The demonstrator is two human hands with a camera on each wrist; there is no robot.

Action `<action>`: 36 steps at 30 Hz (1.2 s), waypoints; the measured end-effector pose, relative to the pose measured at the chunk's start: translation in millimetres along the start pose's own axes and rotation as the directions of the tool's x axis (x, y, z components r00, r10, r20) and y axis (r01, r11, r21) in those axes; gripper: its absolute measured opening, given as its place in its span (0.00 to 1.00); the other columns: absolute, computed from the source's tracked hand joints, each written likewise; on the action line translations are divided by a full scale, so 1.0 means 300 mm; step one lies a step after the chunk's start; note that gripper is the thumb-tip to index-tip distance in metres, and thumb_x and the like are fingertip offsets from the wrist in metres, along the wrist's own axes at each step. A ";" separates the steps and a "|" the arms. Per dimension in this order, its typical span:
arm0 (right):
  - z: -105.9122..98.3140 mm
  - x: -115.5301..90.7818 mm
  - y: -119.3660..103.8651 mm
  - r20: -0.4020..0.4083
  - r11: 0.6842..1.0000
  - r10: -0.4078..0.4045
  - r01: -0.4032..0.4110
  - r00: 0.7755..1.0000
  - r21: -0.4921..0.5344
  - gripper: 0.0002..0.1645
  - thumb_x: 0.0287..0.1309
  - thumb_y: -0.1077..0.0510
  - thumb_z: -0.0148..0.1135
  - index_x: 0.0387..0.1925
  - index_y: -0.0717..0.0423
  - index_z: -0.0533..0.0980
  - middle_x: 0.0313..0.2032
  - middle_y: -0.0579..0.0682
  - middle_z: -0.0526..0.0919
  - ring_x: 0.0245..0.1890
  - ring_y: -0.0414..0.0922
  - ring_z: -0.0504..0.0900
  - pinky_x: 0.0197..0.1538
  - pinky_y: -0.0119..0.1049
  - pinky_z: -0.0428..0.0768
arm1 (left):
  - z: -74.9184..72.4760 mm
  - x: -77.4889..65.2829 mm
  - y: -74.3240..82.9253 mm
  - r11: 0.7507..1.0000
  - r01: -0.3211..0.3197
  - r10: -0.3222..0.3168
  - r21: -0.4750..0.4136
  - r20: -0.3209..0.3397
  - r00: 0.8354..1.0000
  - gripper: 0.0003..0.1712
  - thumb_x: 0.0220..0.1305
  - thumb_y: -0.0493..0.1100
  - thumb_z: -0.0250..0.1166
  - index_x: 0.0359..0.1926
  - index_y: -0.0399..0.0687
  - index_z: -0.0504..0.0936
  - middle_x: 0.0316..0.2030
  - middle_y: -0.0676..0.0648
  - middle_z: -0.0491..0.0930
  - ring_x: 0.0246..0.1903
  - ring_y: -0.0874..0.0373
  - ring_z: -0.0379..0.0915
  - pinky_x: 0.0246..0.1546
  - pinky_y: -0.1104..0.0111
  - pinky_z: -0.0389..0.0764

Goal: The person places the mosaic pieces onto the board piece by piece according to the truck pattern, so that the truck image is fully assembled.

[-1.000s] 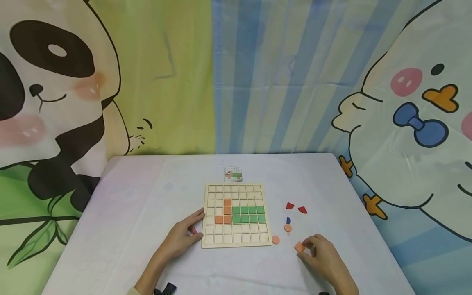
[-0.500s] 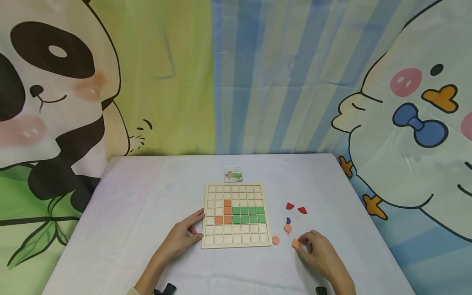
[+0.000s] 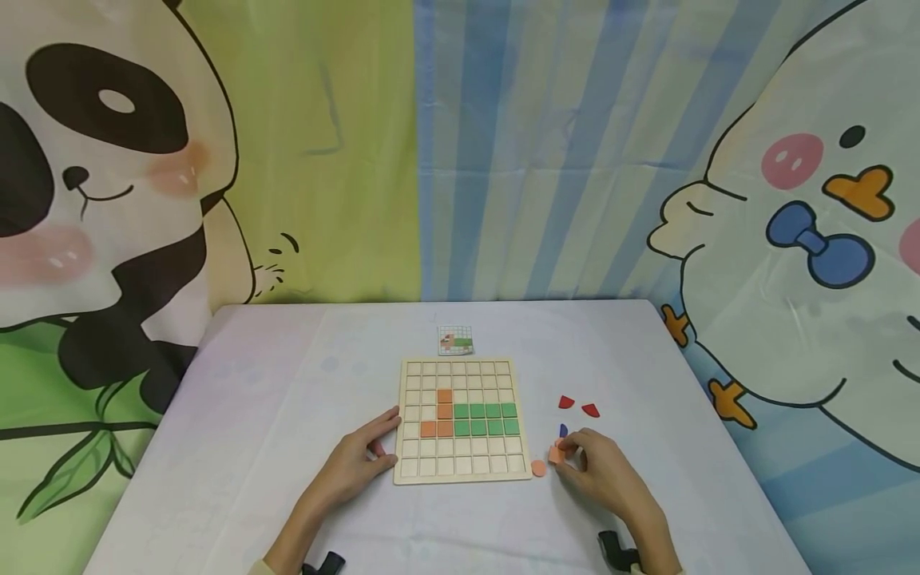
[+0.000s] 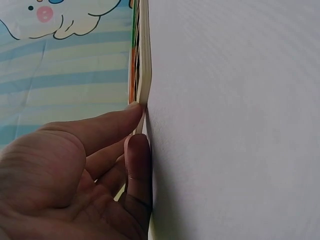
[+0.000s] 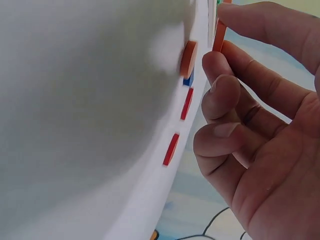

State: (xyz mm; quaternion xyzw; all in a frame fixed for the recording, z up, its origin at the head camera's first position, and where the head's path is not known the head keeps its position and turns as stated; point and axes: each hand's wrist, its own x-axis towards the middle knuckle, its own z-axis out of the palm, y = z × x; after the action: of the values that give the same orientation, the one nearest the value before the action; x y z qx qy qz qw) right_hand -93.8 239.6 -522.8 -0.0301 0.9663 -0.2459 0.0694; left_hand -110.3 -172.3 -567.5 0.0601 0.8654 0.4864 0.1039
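Observation:
My right hand (image 3: 604, 471) pinches a small orange square tile (image 3: 556, 455) between thumb and finger, just above the table right of the board. In the right wrist view that tile (image 5: 219, 37) appears edge-on at the fingertips. A pale wooden grid board (image 3: 463, 471) lies flat, holding several orange tiles (image 3: 445, 411) and two rows of green tiles (image 3: 486, 418). Fingers and thumb of my left hand (image 3: 352, 463) rest apart against the board's left edge. An orange disc (image 3: 539, 469) touches the board's lower right edge; another disc (image 5: 188, 59) is mostly hidden behind the right hand in the head view.
Two red wedge pieces (image 3: 591, 410) and a small blue piece (image 3: 564, 430) lie right of the board. A little picture card (image 3: 456, 341) sits behind it. The white-covered table (image 3: 287, 375) meets a cartoon-printed curtain (image 3: 503, 160) at its back edge.
My right hand has moved left and away from me with the orange square tile, toward the board and over one orange disc. My left hand stays at the board's edge.

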 end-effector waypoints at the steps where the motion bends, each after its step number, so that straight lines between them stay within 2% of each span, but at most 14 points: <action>1: 0.002 0.006 -0.005 0.000 1.000 -0.019 0.019 1.000 0.004 0.11 0.57 0.54 0.80 0.41 0.49 0.87 0.33 0.39 0.82 0.30 0.38 0.72 0.33 0.29 0.73 | 0.000 0.000 0.000 1.000 0.001 -0.001 -0.003 0.001 1.000 0.39 0.62 0.33 0.75 0.74 0.47 0.75 0.80 0.56 0.67 0.32 0.66 0.71 0.30 0.73 0.74; 7: 0.016 0.039 -0.031 0.000 0.992 -0.124 0.124 0.992 0.007 0.09 0.57 0.55 0.80 0.39 0.47 0.86 0.32 0.38 0.81 0.30 0.36 0.71 0.35 0.28 0.73 | 0.001 0.000 -0.001 1.000 0.018 -0.018 0.002 0.001 1.000 0.40 0.62 0.33 0.75 0.75 0.48 0.75 0.80 0.56 0.67 0.32 0.65 0.71 0.30 0.73 0.74; 14: 0.031 0.079 -0.069 0.018 0.970 -0.240 0.239 0.971 0.042 0.08 0.58 0.58 0.78 0.39 0.50 0.85 0.33 0.38 0.82 0.27 0.33 0.71 0.32 0.27 0.74 | 0.000 0.003 -0.003 0.999 0.028 -0.028 0.021 0.002 1.000 0.40 0.62 0.33 0.75 0.75 0.49 0.75 0.80 0.58 0.67 0.32 0.64 0.71 0.30 0.73 0.75; 21: 0.048 0.122 -0.121 0.061 0.962 -0.273 0.271 0.960 0.036 0.10 0.60 0.55 0.78 0.42 0.49 0.86 0.36 0.39 0.82 0.26 0.33 0.71 0.31 0.26 0.74 | -0.004 0.001 -0.006 1.000 0.012 -0.012 0.028 0.008 1.000 0.40 0.62 0.34 0.75 0.75 0.48 0.75 0.80 0.57 0.67 0.32 0.65 0.71 0.30 0.73 0.75; 27: 0.052 0.159 -0.170 0.065 0.941 -0.336 0.334 0.939 0.047 0.11 0.62 0.54 0.77 0.45 0.50 0.86 0.37 0.41 0.84 0.28 0.34 0.74 0.35 0.27 0.75 | -0.002 0.000 -0.006 1.000 -0.004 0.004 0.017 0.002 1.000 0.40 0.62 0.33 0.75 0.75 0.47 0.75 0.80 0.55 0.67 0.31 0.66 0.71 0.29 0.74 0.74; 36: 0.067 0.199 -0.237 0.091 0.924 -0.383 0.381 0.919 0.048 0.12 0.63 0.55 0.76 0.46 0.51 0.85 0.39 0.44 0.86 0.37 0.42 0.81 0.41 0.30 0.79 | 0.000 0.001 0.002 1.000 -0.010 0.010 -0.009 -0.004 1.000 0.39 0.62 0.33 0.75 0.74 0.46 0.75 0.79 0.53 0.68 0.31 0.66 0.70 0.28 0.73 0.73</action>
State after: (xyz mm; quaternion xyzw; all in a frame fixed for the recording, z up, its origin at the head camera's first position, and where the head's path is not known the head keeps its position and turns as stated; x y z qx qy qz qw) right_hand -148.2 162.3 -513.3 -0.2291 0.9336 -0.2669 0.0683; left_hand -110.5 -172.2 -567.0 0.0630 0.8632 0.4909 0.1002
